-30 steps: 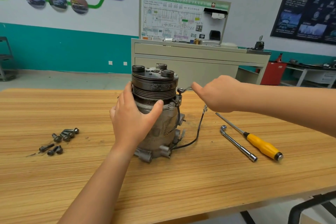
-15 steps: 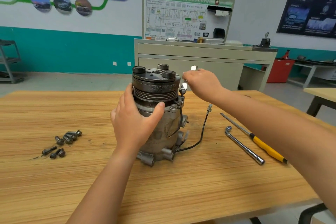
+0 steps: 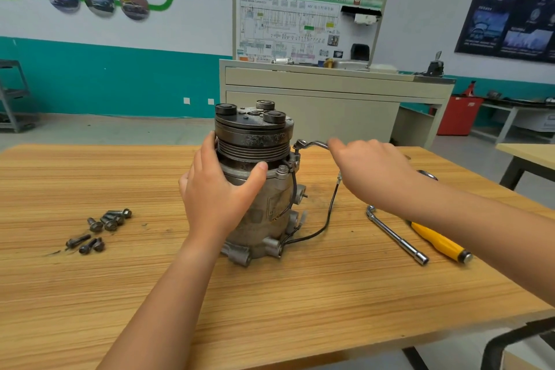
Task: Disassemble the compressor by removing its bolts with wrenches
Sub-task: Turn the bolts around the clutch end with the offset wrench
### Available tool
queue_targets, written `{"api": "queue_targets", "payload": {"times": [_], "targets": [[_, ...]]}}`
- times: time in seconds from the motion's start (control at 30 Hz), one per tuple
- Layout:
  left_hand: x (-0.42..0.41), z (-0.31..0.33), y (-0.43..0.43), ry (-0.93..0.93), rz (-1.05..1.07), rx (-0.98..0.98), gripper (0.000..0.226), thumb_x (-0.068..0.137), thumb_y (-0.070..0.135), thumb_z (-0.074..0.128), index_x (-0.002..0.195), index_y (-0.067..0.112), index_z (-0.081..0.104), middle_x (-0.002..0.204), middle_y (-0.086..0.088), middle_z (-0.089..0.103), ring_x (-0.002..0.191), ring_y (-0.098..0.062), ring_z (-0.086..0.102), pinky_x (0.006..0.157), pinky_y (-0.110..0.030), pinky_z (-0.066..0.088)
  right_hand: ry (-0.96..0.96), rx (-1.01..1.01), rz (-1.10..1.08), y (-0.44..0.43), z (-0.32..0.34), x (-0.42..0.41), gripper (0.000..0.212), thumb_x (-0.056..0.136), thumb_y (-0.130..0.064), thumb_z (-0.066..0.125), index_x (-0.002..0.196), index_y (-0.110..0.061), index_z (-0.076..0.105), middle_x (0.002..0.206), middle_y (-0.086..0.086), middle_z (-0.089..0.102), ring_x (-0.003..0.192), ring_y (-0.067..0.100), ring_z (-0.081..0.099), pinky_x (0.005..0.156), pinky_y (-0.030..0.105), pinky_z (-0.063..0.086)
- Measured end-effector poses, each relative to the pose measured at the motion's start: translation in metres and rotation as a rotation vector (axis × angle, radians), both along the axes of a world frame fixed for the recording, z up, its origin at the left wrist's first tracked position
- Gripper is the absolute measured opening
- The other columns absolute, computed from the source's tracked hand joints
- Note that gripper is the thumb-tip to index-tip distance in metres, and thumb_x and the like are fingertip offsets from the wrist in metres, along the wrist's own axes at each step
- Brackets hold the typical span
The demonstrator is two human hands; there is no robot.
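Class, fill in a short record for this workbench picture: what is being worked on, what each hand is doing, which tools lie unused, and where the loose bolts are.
Workpiece: compressor, upright on the wooden table, pulley end up.
Left hand: left hand grips the compressor's body just under the pulley.
Right hand: right hand holds a wrench, its head at the compressor's upper right edge.
Unused tools: L-shaped socket wrench and yellow-handled screwdriver, lying on the table to the right.
Loose bolts: loose bolts, clustered on the table to the left.

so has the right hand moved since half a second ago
Yes: the right hand has swung the wrench out to the right, away from the compressor.
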State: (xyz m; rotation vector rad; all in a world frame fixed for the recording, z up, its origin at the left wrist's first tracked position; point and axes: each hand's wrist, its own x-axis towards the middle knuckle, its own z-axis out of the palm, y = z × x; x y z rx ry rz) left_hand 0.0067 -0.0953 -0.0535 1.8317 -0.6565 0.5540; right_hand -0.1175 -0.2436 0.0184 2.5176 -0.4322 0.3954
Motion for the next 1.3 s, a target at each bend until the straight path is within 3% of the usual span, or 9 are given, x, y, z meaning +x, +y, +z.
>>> {"api": "queue_targets", "payload": {"times": [0.27,0.43,0.7,0.77,0.9,1.0,1.07,1.17,1.3], "targets": [[0.000,0.000,0.000,0.005,-0.011,-0.001,0.097,0.059,0.073,0.035,0.140,0.019,0.034,0.134,0.006,0.048,0.125,-0.013,0.043,0.105,-0.041,0.024,0.233,-0.128,-0.028,0.024,0.023,0.016,0.020,0.090,0.002,0.045,0.108,-0.003,0.051,0.060,0.003,0.028,0.060,0.022,0.039,0.057,0.030,0.038],[0.000,0.000,0.000,0.002,-0.013,0.000,0.098,0.059,0.073,0.035,0.141,0.019,0.034,0.135,0.005,0.049,0.126,-0.014,0.043,0.106,-0.042,0.024,0.228,-0.164,0.006,-0.004,0.021,0.014,0.021,0.094,-0.008,0.036,0.114,-0.005,0.042,0.056,0.000,0.036,0.045,0.013,0.034,0.039,0.024,0.030],[0.002,0.000,-0.001,-0.011,-0.003,0.003,0.096,0.060,0.072,0.035,0.140,0.019,0.034,0.134,0.005,0.049,0.125,-0.014,0.043,0.105,-0.040,0.024,0.320,-0.305,0.076,-0.046,0.039,0.044,0.025,0.091,-0.001,0.041,0.115,-0.006,0.047,0.056,-0.002,0.034,0.044,0.010,0.031,0.038,0.021,0.022],[0.001,0.000,-0.001,-0.013,0.003,0.009,0.097,0.060,0.072,0.035,0.140,0.018,0.034,0.134,0.005,0.049,0.125,-0.014,0.043,0.105,-0.041,0.024,0.263,-0.276,0.090,-0.053,0.035,0.061,0.026,0.091,0.000,0.043,0.116,-0.007,0.046,0.062,0.000,0.042,0.050,0.014,0.041,0.042,0.024,0.032],[0.001,0.000,-0.002,-0.020,0.020,0.004,0.097,0.060,0.071,0.034,0.140,0.017,0.035,0.132,0.005,0.049,0.124,-0.014,0.044,0.104,-0.040,0.024,-0.022,-0.189,0.367,-0.059,0.014,0.095,0.030,0.085,0.009,0.052,0.114,0.001,0.057,0.105,0.015,0.066,0.093,0.029,0.064,0.076,0.039,0.055],[0.000,0.000,-0.002,-0.024,0.025,-0.005,0.096,0.060,0.070,0.035,0.140,0.016,0.036,0.131,0.004,0.050,0.123,-0.014,0.044,0.103,-0.039,0.025,-0.236,0.006,0.519,-0.055,-0.003,0.101,0.030,0.078,0.012,0.057,0.105,0.005,0.065,0.098,0.020,0.069,0.087,0.034,0.067,0.067,0.043,0.057],[0.000,0.000,-0.002,-0.022,0.024,-0.006,0.096,0.060,0.070,0.035,0.139,0.016,0.037,0.131,0.004,0.050,0.123,-0.014,0.044,0.102,-0.039,0.026,-0.334,0.144,0.435,-0.054,-0.006,0.095,0.029,0.092,-0.002,0.045,0.117,0.000,0.060,0.099,0.017,0.068,0.090,0.033,0.065,0.070,0.042,0.053],[0.000,0.000,-0.003,-0.011,0.025,-0.005,0.097,0.059,0.071,0.034,0.140,0.016,0.036,0.133,0.005,0.049,0.124,-0.014,0.044,0.102,-0.038,0.025,-0.551,0.324,0.247,-0.056,0.005,0.075,0.027,0.099,-0.018,0.038,0.117,-0.005,0.054,0.075,0.010,0.060,0.070,0.030,0.060,0.057,0.034,0.044],[0.000,-0.001,-0.002,-0.006,0.019,-0.003,0.096,0.060,0.071,0.034,0.140,0.018,0.036,0.133,0.005,0.049,0.124,-0.013,0.043,0.102,-0.038,0.025,-0.342,0.225,0.057,-0.040,0.003,0.032,0.016,0.098,-0.017,0.037,0.106,-0.009,0.049,0.060,-0.001,0.044,0.050,0.019,0.043,0.045,0.028,0.028]]}}
